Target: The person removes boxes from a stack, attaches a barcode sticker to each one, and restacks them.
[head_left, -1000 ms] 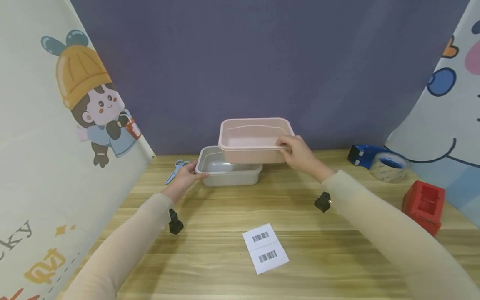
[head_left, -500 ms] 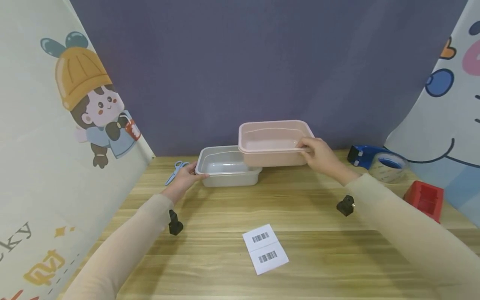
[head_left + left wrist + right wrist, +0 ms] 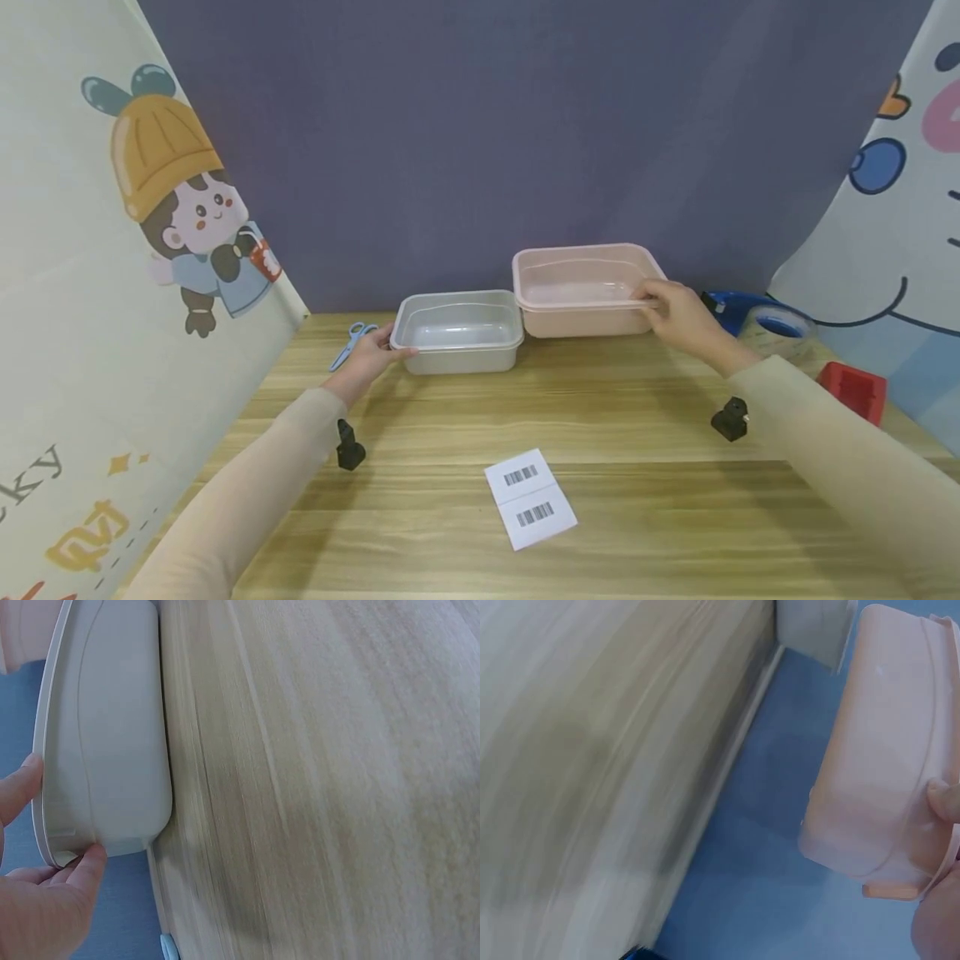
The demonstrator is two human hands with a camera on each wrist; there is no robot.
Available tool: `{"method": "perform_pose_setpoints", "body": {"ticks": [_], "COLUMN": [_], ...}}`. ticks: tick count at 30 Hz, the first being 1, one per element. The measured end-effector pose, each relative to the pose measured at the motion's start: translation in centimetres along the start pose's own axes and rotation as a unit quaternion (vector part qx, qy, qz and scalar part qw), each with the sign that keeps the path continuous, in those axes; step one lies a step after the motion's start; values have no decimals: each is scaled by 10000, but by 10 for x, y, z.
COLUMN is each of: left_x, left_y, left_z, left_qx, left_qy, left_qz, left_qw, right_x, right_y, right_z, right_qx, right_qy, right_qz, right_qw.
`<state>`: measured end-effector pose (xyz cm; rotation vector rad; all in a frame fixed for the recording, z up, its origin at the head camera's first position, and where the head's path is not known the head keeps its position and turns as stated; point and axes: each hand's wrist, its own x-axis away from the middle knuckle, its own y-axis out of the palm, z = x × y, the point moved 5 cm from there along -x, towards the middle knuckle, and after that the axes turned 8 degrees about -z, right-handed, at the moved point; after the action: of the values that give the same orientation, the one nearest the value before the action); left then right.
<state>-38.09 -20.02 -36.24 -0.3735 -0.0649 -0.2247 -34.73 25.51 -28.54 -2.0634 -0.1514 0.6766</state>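
A pale grey plastic storage box (image 3: pixel 459 360) stands on the wooden table near the back. My left hand (image 3: pixel 367 354) grips its left front corner, thumb at the rim and fingers under the edge, as the left wrist view shows on the grey box (image 3: pixel 120 727). To its right, my right hand (image 3: pixel 678 315) pinches the front right rim of a pink plastic box (image 3: pixel 588 321). In the right wrist view the pink box (image 3: pixel 885 750) hangs above the table, its underside showing. Both boxes have nothing inside.
Light blue scissors (image 3: pixel 351 343) lie left of the grey box. A white sheet with two barcodes (image 3: pixel 531 500) lies front centre. At the right are a blue tape dispenser (image 3: pixel 731 308), a tape roll (image 3: pixel 780 325) and a red holder (image 3: pixel 853 390). A dark curtain (image 3: pixel 465 142) hangs behind.
My right hand has carried the pink box rightward and slightly down, from overlapping the grey box to beside it. The left hand and grey box stay put.
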Motion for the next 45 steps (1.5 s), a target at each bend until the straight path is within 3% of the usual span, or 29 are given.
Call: {"method": "perform_pose_setpoints", "body": {"ticks": [10,26,36,45], "left_x": [2,2,4,11], "left_y": [0,1,1,3], "left_z": [1,0,-1,0], "left_qx": [-52,-5,-102,-157], "left_qy": [20,123,170,146], "left_qz": [-72,-181,-145,-129], "left_qw": [10000,9998,9997,9997], "right_x": [16,19,19,17], "right_y": [1,28,34,34], "right_z": [24,57,59,61], "right_qx": [167,11,-9,257], "right_qy": [353,640,267,257], "right_qz": [-149,-654,-730,-932], "right_qw": [9991,9958,9970,9950]}}
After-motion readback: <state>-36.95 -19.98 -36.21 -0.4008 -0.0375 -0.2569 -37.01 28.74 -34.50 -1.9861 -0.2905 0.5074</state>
